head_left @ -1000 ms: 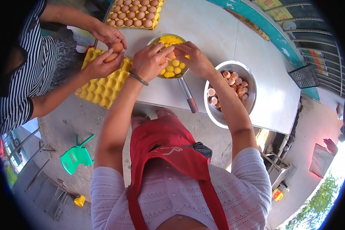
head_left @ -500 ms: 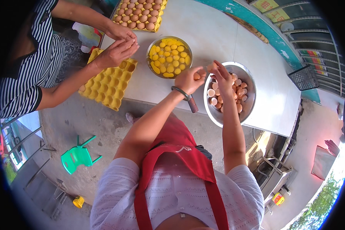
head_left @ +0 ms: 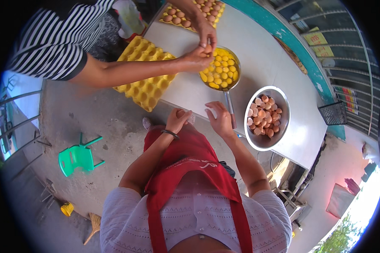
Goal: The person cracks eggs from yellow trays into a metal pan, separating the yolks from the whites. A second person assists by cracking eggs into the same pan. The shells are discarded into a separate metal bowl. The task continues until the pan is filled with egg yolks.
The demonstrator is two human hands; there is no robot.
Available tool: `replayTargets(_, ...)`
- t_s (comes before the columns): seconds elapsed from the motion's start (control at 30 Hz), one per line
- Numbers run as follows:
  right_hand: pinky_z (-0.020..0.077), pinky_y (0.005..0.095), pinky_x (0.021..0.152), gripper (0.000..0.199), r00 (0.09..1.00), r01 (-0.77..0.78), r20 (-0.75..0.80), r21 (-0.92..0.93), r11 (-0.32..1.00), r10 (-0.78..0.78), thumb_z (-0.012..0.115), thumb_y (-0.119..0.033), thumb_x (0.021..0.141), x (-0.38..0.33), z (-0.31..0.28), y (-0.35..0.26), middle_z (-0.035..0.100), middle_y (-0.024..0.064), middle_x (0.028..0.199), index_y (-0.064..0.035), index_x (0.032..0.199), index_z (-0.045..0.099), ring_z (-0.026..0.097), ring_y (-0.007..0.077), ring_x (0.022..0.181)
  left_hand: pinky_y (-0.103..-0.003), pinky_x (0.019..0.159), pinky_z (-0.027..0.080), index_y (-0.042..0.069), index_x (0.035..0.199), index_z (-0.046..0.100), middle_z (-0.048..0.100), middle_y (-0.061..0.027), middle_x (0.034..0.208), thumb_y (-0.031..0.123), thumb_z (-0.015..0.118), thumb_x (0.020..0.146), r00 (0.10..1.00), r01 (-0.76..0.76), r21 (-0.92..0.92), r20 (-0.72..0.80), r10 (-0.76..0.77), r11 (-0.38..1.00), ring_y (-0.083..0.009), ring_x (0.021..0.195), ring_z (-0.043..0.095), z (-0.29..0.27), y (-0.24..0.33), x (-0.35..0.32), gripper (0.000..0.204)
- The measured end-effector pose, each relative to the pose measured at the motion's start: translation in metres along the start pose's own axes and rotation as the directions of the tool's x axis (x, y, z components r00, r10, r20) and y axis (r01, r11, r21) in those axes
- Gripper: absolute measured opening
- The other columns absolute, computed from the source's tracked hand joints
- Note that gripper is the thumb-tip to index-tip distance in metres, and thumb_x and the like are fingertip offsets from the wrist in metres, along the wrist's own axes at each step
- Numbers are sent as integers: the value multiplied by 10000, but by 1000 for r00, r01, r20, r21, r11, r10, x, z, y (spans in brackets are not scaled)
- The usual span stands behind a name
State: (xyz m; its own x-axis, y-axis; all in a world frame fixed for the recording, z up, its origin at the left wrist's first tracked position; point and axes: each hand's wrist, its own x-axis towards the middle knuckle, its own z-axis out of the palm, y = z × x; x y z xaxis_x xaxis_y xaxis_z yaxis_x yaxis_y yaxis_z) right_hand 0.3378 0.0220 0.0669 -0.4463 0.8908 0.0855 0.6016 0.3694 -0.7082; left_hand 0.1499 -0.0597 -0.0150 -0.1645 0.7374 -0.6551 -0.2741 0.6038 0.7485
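My left hand (head_left: 175, 121), with a dark bangle at the wrist, is closed around a brown egg (head_left: 180, 114) in front of my apron. To its right, my right hand (head_left: 221, 119) is raised by the table edge, its fingers apart and nothing visible in them. Just beyond it lies the handle of a round metal pan (head_left: 227, 89) that holds many whole yolks (head_left: 222, 69). A steel bowl (head_left: 283, 126) of broken brown eggshells (head_left: 264, 120) stands to the right. Over the pan's left rim, another person's hands (head_left: 200, 57) hold a brown egg (head_left: 207, 49).
A yellow egg tray (head_left: 150, 90) with bare cups overhangs the table's left edge. Another tray of brown eggs (head_left: 185, 23) sits at the back of the pale table (head_left: 257, 59). A green plastic chair (head_left: 77, 157) stands on the floor at left. A black basket (head_left: 332, 114) hangs at right.
My hands have drawn back from between the pan and shell bowl toward my apron. The shell in my right hand is gone. The other person's hands have moved over the pan with an egg.
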Motion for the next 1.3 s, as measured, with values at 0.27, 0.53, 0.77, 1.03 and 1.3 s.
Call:
replayTargets(0.27,450,476,965,431,930,359,158,-192,913,-332,688,-248,826,153,271,-154,611,125,1125,-118,1226,594,563,330,1105,-324,751,509,44,1133,556,566,-97,1040,20,666,714,824,-107,-32,-562,70,994,-195,877,594,-235,-58,-80,434)
replayTargets(0.53,374,518,917,283,959,244,279,-741,625,-43,530,-186,886,248,418,-186,663,133,1094,-77,1111,663,575,309,1114,-351,855,482,74,1194,568,493,-125,1124,1,704,746,741,-114,214,-632,226,970,-258,1005,540,-305,-31,-131,473)
replayTargets(0.77,444,508,841,189,975,154,-83,-406,901,-204,545,-156,887,231,411,-177,666,115,1028,-62,1005,659,615,289,1015,-327,810,476,67,1228,593,521,-107,1124,55,763,765,783,-216,396,-475,401,892,-231,978,545,-315,-25,-118,494)
replayTargets(1.03,506,256,650,339,768,-640,551,676,364,327,708,-220,871,85,195,-116,654,57,808,1,1096,582,618,127,707,-244,725,492,42,1318,494,577,-73,1218,135,728,873,950,-296,4,-104,295,955,-150,981,620,-217,25,-89,512)
replayTargets(1.3,491,314,914,429,957,-196,-20,688,699,289,698,-53,888,18,-8,-37,606,126,1184,8,1287,554,590,182,1101,-184,616,466,59,1336,514,662,-28,1141,280,588,991,937,25,-141,348,26,990,-161,995,689,-26,100,-30,417)
